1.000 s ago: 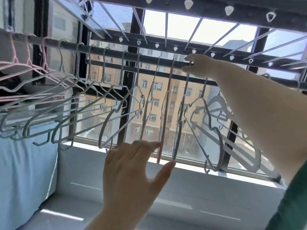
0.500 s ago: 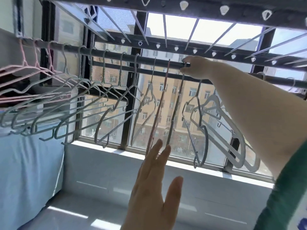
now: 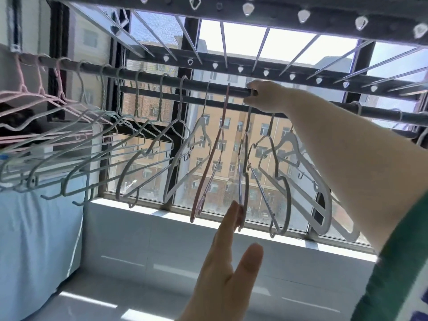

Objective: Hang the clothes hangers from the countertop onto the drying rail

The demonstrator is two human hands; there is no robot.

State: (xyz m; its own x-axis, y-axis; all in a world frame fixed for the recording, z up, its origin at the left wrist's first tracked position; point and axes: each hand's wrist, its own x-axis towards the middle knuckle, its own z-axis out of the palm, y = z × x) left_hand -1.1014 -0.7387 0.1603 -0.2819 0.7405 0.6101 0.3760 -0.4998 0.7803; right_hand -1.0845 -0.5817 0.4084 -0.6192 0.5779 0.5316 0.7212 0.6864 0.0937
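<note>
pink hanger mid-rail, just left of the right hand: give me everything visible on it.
The pink hanger looks like thin coated wire, seen nearly edge-on, so its outline reads as a narrow sliver. Its hook sits over the dark drying rail, just left of the right hand gripping the rail. It hangs tilted, lower end toward the left hand, whose fingertips are near it; contact cannot be told.
</note>
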